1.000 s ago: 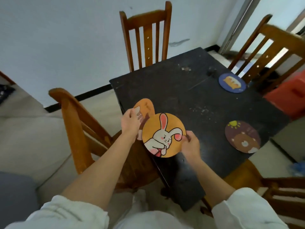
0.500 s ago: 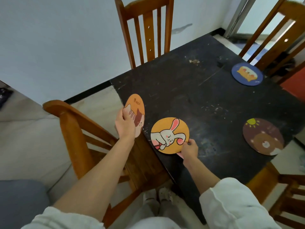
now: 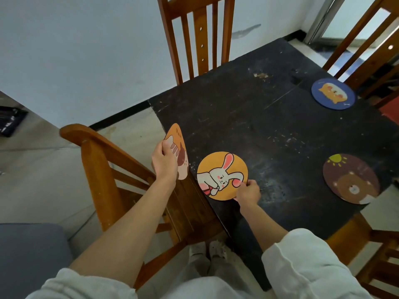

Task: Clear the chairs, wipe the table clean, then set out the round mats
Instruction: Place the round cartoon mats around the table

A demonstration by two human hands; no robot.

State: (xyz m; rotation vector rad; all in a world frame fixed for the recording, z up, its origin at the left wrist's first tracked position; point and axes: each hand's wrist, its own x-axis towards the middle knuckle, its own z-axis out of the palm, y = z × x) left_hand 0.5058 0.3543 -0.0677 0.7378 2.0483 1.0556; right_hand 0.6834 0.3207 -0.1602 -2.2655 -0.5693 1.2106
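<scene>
The rabbit mat (image 3: 222,175) is lying flat on the table (image 3: 248,117) at lower centre, near the edge, pinched at its lower right rim by the right hand (image 3: 248,193). Probably light, thin and fairly stiff, so an edge pinch should do. Being round, there's no long axis; ears are pointed up-right. The cat mat (image 3: 178,154) is gripped upright by the left hand (image 3: 165,162), centre left.
</scene>
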